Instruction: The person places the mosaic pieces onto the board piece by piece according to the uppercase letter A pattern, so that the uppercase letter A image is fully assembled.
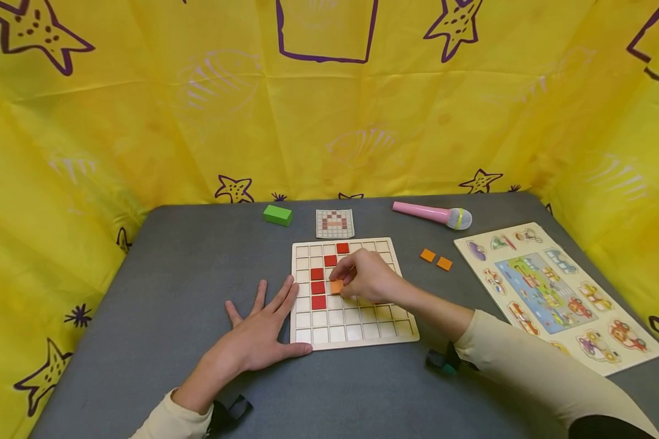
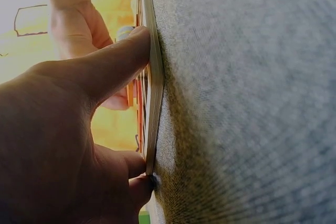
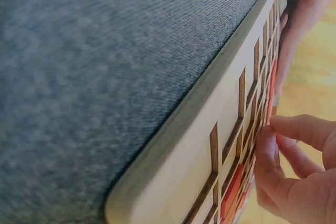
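Observation:
A wooden grid board [image 1: 354, 334] lies flat on the table with several red square tiles [image 1: 318, 302] set in its cells. My right hand [image 1: 370, 277] is over the board's middle and pinches an orange square tile [image 1: 337, 286] between thumb and fingertips. In the left wrist view that orange tile [image 2: 130, 94] stands at the board's surface. More red tiles [image 3: 232, 190] show in the right wrist view, on the side that my right hand mostly covers from above. My left hand [image 1: 260, 335] rests with spread, straight fingers along the board's left edge, its thumb at the near left corner.
Right of the board lie two loose orange tiles [image 1: 444, 263]. Behind it are a pattern card [image 1: 335, 233], a green block [image 1: 277, 214] and a pink toy microphone [image 1: 423, 211]. A picture puzzle board [image 1: 573, 332] sits at the right. Yellow cloth [image 1: 296, 140] surrounds the grey table [image 1: 198, 262].

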A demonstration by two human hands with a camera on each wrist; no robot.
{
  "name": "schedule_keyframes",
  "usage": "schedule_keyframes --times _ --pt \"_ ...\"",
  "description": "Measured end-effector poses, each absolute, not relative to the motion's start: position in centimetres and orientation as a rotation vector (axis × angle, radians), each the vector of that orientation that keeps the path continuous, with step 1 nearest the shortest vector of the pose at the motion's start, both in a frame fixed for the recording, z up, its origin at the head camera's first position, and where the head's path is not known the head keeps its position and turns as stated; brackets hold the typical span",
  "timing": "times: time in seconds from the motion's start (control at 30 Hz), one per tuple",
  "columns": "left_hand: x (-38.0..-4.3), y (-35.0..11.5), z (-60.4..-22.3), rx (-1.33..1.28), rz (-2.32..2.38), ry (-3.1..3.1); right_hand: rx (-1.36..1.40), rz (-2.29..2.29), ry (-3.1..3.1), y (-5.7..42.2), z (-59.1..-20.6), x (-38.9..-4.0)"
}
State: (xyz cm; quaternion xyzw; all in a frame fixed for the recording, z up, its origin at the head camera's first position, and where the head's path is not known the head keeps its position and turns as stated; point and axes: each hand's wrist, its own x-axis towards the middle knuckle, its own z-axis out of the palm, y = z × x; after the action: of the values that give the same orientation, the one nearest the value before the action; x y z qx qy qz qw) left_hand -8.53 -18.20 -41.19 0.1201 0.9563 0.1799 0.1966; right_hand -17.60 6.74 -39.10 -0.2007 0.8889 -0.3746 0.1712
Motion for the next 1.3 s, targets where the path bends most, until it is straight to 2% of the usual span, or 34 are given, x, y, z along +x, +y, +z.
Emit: schedule_keyframes --times 1.3 --pt "-8.4 -18.3 -41.1 0.339 0.505 2.678 -0.511 -0.968 2.532 5.4 -39.2 -18.0"
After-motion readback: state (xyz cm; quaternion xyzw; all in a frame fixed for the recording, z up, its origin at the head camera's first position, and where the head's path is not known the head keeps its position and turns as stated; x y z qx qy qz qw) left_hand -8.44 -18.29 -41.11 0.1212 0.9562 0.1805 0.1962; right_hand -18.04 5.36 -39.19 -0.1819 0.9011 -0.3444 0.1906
